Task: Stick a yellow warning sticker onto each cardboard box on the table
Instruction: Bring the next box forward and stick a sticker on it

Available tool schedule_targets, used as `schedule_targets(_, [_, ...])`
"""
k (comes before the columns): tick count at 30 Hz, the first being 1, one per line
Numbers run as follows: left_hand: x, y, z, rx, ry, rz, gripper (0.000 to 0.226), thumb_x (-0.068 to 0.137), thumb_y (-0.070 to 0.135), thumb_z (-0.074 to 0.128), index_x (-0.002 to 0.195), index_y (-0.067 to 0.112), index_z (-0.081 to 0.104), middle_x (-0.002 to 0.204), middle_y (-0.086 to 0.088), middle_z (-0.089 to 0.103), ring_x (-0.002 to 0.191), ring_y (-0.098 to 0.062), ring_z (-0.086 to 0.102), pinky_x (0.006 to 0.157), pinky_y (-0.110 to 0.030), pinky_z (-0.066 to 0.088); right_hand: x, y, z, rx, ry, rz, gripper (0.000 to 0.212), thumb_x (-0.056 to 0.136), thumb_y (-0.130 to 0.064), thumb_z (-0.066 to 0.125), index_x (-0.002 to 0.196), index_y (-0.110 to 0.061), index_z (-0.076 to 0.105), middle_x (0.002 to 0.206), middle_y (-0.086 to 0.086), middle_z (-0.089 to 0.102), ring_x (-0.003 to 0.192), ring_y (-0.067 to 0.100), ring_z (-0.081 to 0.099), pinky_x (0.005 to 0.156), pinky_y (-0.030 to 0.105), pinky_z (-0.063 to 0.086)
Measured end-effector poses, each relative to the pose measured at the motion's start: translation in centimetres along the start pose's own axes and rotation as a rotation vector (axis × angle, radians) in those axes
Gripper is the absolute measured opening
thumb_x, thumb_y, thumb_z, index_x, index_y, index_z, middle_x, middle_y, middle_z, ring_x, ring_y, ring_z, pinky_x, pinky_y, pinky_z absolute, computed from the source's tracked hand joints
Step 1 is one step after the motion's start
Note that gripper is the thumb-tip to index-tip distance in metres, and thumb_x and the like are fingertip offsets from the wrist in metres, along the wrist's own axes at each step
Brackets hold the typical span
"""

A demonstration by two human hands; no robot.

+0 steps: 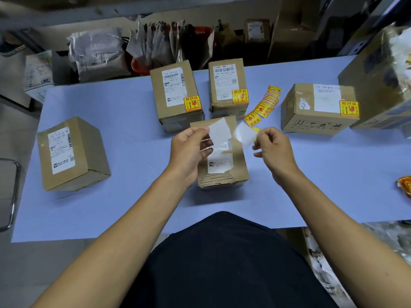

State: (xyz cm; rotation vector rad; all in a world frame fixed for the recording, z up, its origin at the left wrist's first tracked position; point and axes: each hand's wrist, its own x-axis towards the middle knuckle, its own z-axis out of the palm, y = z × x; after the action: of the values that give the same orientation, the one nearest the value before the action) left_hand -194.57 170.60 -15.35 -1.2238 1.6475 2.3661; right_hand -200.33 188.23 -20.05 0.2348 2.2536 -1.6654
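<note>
The left hand (191, 147) pinches a white backing sheet (219, 132) between thumb and fingertips, the other fingers curled under it. The right hand (272, 148) pinches the edge of a second pale piece (244, 134), seen from its blank side with a sliver of yellow showing just beside the fingertips; whether this is the sticker itself cannot be told for sure. The two pieces hang close together, barely apart, between the hands. Both forearms reach forward from the body, wrists raised above the blue table (138, 196), palms turned inward toward each other.

Directly beneath the hands lies an unlabelled cardboard box (224, 174), its shipping label facing up and no yellow sticker visible on it. Well to the left of the left hand sits another bare box (71, 152). Beyond the hands stand two boxes, the left rear box (175, 96) and the middle rear box (226, 87), each carrying a yellow warning sticker (192, 103). A fanned strip of spare stickers (264, 105) lies just beyond the right hand, and farther right rests a stickered box (318, 107)
</note>
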Motion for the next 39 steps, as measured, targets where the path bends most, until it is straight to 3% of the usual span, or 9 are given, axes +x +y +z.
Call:
schedule_targets(12, [0.4, -1.5, -0.8, 0.095, 0.036, -0.054, 0.008, 0.096, 0.012, 0.061, 0.092, 0.01, 0.068, 0.092, -0.007, 0.071, 0.08, -0.019, 0.062, 0.07, -0.028, 0.053, 3.3, 7.9, -3.5, -0.374, -0.01, 0.227, 0.015, 0.087, -0.013, 0.063, 0.074, -0.009, 0.069, 0.077, 0.006, 0.069, 0.08, 0.03, 0.066, 0.078, 0.047, 0.057])
schedule_targets(18, [0.4, -2.2, -0.8, 0.117, 0.04, -0.066, 0.008, 0.097, 0.012, 0.059, 0.096, 0.007, 0.067, 0.091, -0.005, 0.072, 0.075, -0.016, 0.064, 0.068, -0.026, 0.054, 3.0, 8.1, -3.6, -0.45, 0.018, 0.224, 0.01, 0.082, -0.016, 0.073, 0.08, -0.014, 0.063, 0.08, 0.004, 0.068, 0.088, 0.031, 0.067, 0.077, 0.041, 0.055])
schedule_targets(21, [0.8, -2.5, -0.6, 0.119, 0.036, -0.096, 0.008, 0.097, 0.011, 0.06, 0.091, 0.009, 0.065, 0.087, -0.004, 0.072, 0.07, -0.015, 0.064, 0.06, -0.022, 0.055, 1.7, 6.6, -2.8, -0.481, 0.02, 0.042, 0.01, 0.085, -0.02, 0.07, 0.09, -0.016, 0.062, 0.077, -0.005, 0.062, 0.086, 0.024, 0.063, 0.073, 0.033, 0.048])
schedule_targets(26, [1.5, -3.3, 0.0, 0.032, 0.038, -0.22, 0.004, 0.095, 0.009, 0.06, 0.098, 0.007, 0.063, 0.086, -0.008, 0.07, 0.066, -0.017, 0.067, 0.054, -0.023, 0.055, -1.2, 3.3, 0.0, -0.55, -0.061, -0.603, 0.029, 0.085, -0.011, 0.064, 0.113, -0.014, 0.062, 0.107, 0.001, 0.061, 0.094, 0.02, 0.057, 0.074, 0.036, 0.05])
schedule_targets(28, [1.6, -3.4, 0.2, -0.019, 0.029, -0.254, 0.004, 0.095, 0.007, 0.059, 0.094, 0.006, 0.063, 0.083, -0.009, 0.069, 0.059, -0.016, 0.068, 0.049, -0.023, 0.053, -1.7, 2.6, 0.8, -0.677, -0.118, -0.806, 0.032, 0.081, -0.007, 0.065, 0.112, -0.012, 0.064, 0.111, 0.005, 0.061, 0.1, 0.026, 0.054, 0.066, 0.033, 0.046])
schedule_targets(31, [1.5, -3.4, 0.4, -0.157, -0.008, -0.325, 0.007, 0.095, 0.004, 0.055, 0.093, 0.002, 0.062, 0.082, -0.012, 0.063, 0.048, -0.015, 0.066, 0.041, -0.02, 0.049, -1.8, 2.7, 1.5, -0.777, -0.136, -0.971, 0.016, 0.079, -0.004, 0.066, 0.093, -0.01, 0.068, 0.093, 0.007, 0.065, 0.088, 0.03, 0.055, 0.061, 0.034, 0.044])
schedule_targets(33, [1.3, -3.3, 0.2, -0.242, -0.041, -0.375, 0.008, 0.095, 0.004, 0.054, 0.092, 0.003, 0.062, 0.083, -0.011, 0.062, 0.049, -0.015, 0.066, 0.043, -0.02, 0.052, -2.1, 2.8, 1.8, -0.64, -0.113, -0.827, 0.007, 0.083, -0.009, 0.062, 0.086, -0.013, 0.067, 0.085, 0.003, 0.066, 0.082, 0.028, 0.058, 0.063, 0.037, 0.048])
schedule_targets(36, [1.0, -3.1, -0.5, -0.317, -0.074, -0.393, 0.011, 0.094, 0.016, 0.059, 0.09, 0.008, 0.065, 0.081, -0.005, 0.065, 0.067, -0.018, 0.069, 0.057, -0.026, 0.058, -2.4, 1.6, 2.1, -0.105, -0.077, -0.248, 0.014, 0.086, -0.005, 0.065, 0.08, -0.018, 0.065, 0.078, -0.005, 0.065, 0.074, 0.013, 0.06, 0.069, 0.028, 0.051])
schedule_targets(39, [0.9, -3.4, -1.0, -0.167, -0.086, -0.336, 0.013, 0.094, 0.025, 0.062, 0.095, 0.013, 0.067, 0.085, -0.001, 0.067, 0.076, -0.017, 0.067, 0.069, -0.03, 0.056, -2.5, 0.6, 1.5, 0.47, -0.183, 0.312, 0.015, 0.092, -0.003, 0.064, 0.084, -0.015, 0.061, 0.08, 0.003, 0.065, 0.069, 0.014, 0.062, 0.065, 0.026, 0.055])
